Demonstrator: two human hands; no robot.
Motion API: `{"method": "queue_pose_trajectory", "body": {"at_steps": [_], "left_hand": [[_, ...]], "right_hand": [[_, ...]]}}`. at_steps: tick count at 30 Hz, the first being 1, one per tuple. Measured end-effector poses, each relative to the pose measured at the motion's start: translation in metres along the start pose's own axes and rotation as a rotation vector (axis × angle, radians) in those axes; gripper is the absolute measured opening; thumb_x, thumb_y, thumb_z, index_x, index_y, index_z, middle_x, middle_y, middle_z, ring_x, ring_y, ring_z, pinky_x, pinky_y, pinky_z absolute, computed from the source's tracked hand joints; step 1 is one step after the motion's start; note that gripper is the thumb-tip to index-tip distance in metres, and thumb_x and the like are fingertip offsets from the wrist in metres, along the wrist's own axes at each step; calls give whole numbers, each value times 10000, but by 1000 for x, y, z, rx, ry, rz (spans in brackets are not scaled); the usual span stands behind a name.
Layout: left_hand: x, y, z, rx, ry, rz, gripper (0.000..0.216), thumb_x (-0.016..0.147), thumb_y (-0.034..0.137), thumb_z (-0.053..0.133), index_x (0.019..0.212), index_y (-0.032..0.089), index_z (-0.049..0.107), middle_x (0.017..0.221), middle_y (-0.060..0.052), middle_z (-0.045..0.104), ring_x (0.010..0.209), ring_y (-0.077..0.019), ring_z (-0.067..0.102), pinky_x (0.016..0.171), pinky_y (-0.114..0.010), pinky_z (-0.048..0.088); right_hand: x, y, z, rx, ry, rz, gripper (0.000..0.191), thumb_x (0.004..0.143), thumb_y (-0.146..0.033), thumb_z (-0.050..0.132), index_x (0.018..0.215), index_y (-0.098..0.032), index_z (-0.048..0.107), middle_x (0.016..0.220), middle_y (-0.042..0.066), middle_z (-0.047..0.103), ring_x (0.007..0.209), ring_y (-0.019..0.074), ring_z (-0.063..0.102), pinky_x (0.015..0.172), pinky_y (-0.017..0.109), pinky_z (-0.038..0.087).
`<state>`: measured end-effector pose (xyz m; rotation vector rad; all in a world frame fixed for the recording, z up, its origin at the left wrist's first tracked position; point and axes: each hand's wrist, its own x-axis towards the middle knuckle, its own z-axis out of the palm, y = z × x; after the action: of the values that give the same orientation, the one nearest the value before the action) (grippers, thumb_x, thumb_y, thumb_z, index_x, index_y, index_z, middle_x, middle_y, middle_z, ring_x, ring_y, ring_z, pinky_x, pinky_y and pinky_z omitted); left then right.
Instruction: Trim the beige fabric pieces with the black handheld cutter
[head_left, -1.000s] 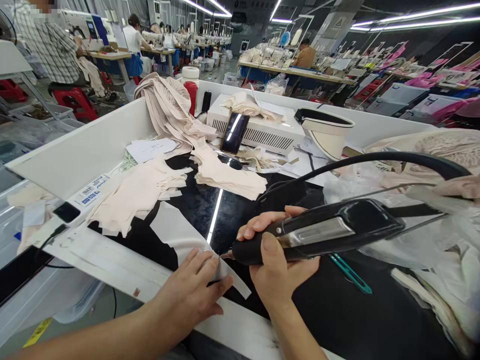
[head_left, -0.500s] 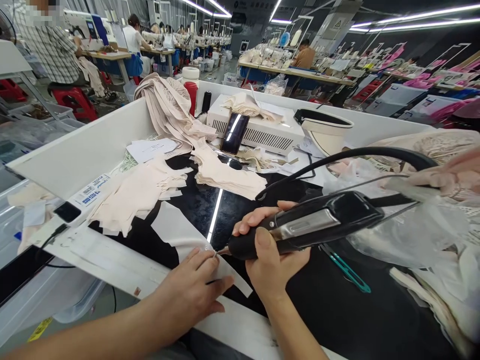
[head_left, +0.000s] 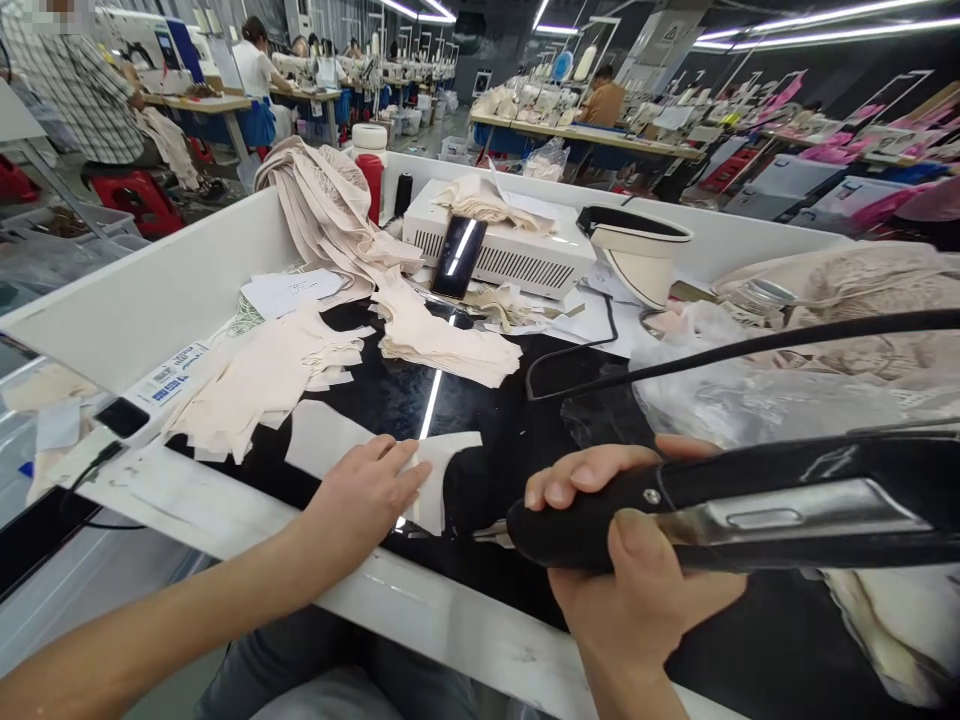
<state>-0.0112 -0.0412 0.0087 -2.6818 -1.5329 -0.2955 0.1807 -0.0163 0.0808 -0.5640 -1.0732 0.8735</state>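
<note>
A pale, curved piece of fabric (head_left: 326, 438) lies on the black, glossy table top (head_left: 390, 405). My left hand (head_left: 367, 495) rests over the middle of this piece, fingers stretched out and pressing down, thumb hidden. Wrapped round the dark grip of a corded hand tool (head_left: 750, 510) is my right hand (head_left: 637, 560). This tool has a long metal lever and a thin metal tip, which points left at the table, a little right of the fabric and apart from it.
Cut fabric pieces lie stacked at left (head_left: 262, 375) and centre back (head_left: 442, 340). Behind stand a phone (head_left: 457, 255), a vented white box (head_left: 499, 250), a red thread cone (head_left: 370, 185) and a cream container (head_left: 637, 255). Plastic bags (head_left: 757, 385) crowd the right, under the tool's black cable (head_left: 720, 350).
The tool in my right hand has moved right and toward me, its tip away from my left fingers. My left hand has shifted left and up, and the fabric's right end has swung upward.
</note>
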Motion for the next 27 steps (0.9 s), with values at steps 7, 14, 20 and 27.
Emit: {"method": "queue_pose_trajectory", "body": {"at_steps": [7,14,20,27], "left_hand": [[2,17,-5,59,-34,-96,257,1028,195,581,1282,187,621,1310,-117,644,1074,-275,639,887,-427,557],[-3,18,-3,79,9,-110,265,1026,219,598,1290,201,608,1311,-99,638,997,-241,632,797,-372,532],[-8,18,-5,175,75,-136,150,1004,240,622,1136,168,627,1017,-81,674,807,-231,604,664,-346,490],[-10,30,-17,-91,260,270,272,1060,65,378,1030,126,642,994,-74,682,914,-193,640,857,-305,549]], "right_hand": [[-13,6,-2,13,-1,-33,371,834,-272,822,1149,-256,627,784,-38,643,595,144,616,493,281,557],[-21,16,-3,-2,-38,-24,386,865,-272,795,1202,-270,606,821,-32,646,636,148,642,549,290,585],[-20,18,-2,-21,-46,-19,387,866,-263,781,1209,-281,602,823,-32,645,631,153,644,551,303,583],[-20,17,-1,-4,-38,-24,391,852,-249,796,1202,-270,621,823,-27,653,637,152,637,543,302,587]]}}
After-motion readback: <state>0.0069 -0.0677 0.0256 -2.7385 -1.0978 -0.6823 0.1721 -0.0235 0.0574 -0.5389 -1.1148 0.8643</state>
